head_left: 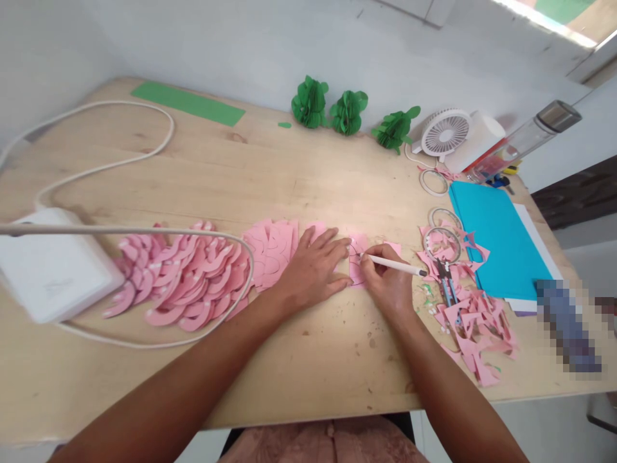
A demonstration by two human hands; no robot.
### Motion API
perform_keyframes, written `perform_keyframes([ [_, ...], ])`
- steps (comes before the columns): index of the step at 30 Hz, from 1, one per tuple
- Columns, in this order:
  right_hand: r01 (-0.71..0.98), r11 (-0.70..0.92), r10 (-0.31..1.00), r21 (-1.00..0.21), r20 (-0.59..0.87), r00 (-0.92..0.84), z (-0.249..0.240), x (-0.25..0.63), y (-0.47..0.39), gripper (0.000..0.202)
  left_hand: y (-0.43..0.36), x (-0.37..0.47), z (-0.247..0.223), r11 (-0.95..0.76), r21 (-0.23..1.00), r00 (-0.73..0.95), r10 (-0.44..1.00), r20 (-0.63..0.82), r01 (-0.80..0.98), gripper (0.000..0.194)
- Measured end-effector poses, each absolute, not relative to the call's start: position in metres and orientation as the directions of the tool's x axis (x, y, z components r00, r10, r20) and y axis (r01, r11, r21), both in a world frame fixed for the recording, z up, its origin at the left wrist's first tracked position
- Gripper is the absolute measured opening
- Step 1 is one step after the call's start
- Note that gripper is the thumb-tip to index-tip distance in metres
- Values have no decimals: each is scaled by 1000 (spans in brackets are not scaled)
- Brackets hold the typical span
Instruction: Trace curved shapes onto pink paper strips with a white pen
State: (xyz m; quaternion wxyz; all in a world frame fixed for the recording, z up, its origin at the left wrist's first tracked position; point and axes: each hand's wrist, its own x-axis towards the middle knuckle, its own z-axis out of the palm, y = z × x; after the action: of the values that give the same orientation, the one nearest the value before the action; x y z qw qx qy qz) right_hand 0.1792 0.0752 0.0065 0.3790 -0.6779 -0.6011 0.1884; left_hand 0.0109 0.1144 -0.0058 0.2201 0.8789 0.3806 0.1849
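Pink paper piece (357, 265) — left hand (313, 267) fingers spread flat pinning it, right hand (385, 283) fingers closed around a pencil (393, 264).

Left hand (315, 267) flat, right hand (388, 283) seemingly pinched.

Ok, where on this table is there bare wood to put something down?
Bare wood lies between the green paper strip and the pink cutouts, inside the white cable loop and right of it up to the green paper balls. The near edge below both hands is free too. Crowded: the pink scraps, blue paper and fan.
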Motion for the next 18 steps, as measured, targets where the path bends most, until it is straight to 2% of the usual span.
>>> perform_keyframes([
  [18,664,0,965,-748,174,197,9,177,73,9,114,11,-4,-604,541,642,753,145,586,35],
])
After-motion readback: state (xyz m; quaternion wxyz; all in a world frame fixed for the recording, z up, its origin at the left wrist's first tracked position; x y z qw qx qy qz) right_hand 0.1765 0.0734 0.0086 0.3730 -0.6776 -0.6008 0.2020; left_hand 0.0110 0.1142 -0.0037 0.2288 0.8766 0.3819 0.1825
